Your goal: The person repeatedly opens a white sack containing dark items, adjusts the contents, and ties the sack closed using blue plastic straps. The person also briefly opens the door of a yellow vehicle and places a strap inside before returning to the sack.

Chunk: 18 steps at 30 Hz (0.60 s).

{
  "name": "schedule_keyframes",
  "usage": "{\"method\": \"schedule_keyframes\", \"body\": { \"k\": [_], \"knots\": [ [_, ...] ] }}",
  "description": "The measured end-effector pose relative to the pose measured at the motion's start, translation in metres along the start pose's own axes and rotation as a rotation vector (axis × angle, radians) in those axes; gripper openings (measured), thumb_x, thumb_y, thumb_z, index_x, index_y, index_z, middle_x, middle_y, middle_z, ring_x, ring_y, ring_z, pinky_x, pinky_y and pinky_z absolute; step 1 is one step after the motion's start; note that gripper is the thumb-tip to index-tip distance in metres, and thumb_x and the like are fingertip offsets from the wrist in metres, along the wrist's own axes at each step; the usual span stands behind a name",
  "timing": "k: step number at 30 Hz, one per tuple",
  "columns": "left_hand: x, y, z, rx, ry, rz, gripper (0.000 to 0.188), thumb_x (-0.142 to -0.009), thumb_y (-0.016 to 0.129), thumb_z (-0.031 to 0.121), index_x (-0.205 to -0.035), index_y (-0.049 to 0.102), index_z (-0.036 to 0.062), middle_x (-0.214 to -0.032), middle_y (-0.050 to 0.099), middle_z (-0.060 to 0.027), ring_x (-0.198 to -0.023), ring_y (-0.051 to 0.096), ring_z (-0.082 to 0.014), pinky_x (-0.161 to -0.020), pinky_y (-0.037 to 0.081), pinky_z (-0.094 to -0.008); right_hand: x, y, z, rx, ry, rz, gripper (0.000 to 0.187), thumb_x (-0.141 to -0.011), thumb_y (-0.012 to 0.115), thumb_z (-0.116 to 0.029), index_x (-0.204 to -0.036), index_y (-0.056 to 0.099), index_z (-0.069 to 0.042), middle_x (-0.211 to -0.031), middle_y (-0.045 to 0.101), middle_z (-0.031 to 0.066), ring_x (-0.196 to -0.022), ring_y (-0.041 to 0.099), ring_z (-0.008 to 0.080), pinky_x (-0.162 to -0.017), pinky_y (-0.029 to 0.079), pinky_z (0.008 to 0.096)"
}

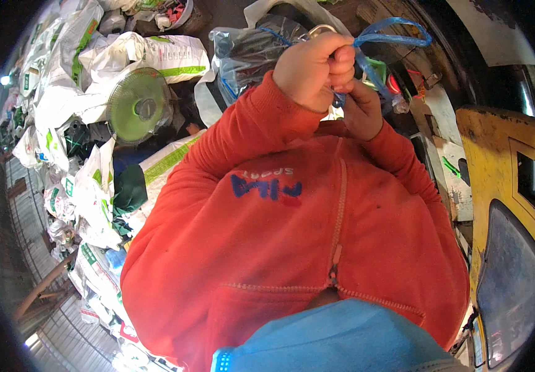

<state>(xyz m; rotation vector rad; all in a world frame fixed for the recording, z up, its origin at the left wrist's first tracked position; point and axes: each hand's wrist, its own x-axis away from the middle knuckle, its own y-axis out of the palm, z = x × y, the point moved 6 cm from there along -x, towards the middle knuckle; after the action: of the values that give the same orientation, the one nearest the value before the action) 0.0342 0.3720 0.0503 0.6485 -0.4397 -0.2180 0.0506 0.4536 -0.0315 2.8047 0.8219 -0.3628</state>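
My left hand [314, 69] is closed in a fist around a blue plastic strip [397, 26]. The strip leaves the fist in a loop toward the right, and a tail hangs down beside my right hand. Just below and to the right, my right hand [364, 113] has its fingers bent up against the left one, pinched on the strip; its fingertips are partly hidden. A shiny metal ring-like piece [322, 29] shows behind the left fist. Beyond my hands lies a clear plastic bag [242, 53] with dark contents and blue strip along it.
Many white sacks [177, 56] with green bands are piled at the left. A round green fan [138, 105] stands among them. At the right is a yellow metal frame [475, 142] with a dark panel. Small coloured bits lie on a pale board [459, 180].
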Motion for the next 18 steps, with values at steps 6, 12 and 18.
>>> {"method": "schedule_keyframes", "body": {
  "k": [6, 12, 18],
  "knots": [
    [-0.01, -0.006, 0.013, -0.02, 0.005, -0.084, 0.031, -0.091, 0.039, 0.024, -0.063, 0.035, 0.0121, -0.052, 0.024, 0.0057, -0.046, 0.025, -0.0075, -0.054, 0.027, -0.024, -0.019, -0.008, 0.006, -0.193, 0.098, -0.137, 0.019, -0.089, 0.047, -0.002, -0.103, 0.059, -0.001, -0.097, 0.06, 0.0016, -0.091, 0.053, 0.0092, -0.08, 0.043, 0.0237],
    [-0.04, -0.05, 0.067, -0.524, 0.2, -0.182, 0.023, -0.084, 0.05, 0.02, -0.071, 0.058, 0.0022, -0.069, 0.06, -0.0099, -0.068, 0.06, -0.0199, -0.063, 0.046, -0.0294, -0.016, -0.004, 0.033, -0.661, 0.301, 0.148, 0.016, -0.089, 0.051, -0.013, -0.099, 0.06, -0.003, -0.086, 0.062, 0.0013, -0.068, 0.049, 0.0059, -0.061, 0.039, 0.0191],
    [-0.007, -0.122, 0.267, -1.592, 0.824, 0.911, 0.024, -0.083, 0.054, 0.026, -0.083, 0.061, 0.0023, -0.077, 0.062, -0.0097, -0.074, 0.06, -0.0241, -0.065, 0.047, -0.0359, -0.016, -0.005, 0.035, -0.726, 0.478, 0.405, 0.017, -0.089, 0.049, -0.014, -0.095, 0.05, 0.002, -0.056, 0.03, -0.0047, -0.049, 0.028, 0.006, -0.05, 0.025, 0.0226]
  ]
}}
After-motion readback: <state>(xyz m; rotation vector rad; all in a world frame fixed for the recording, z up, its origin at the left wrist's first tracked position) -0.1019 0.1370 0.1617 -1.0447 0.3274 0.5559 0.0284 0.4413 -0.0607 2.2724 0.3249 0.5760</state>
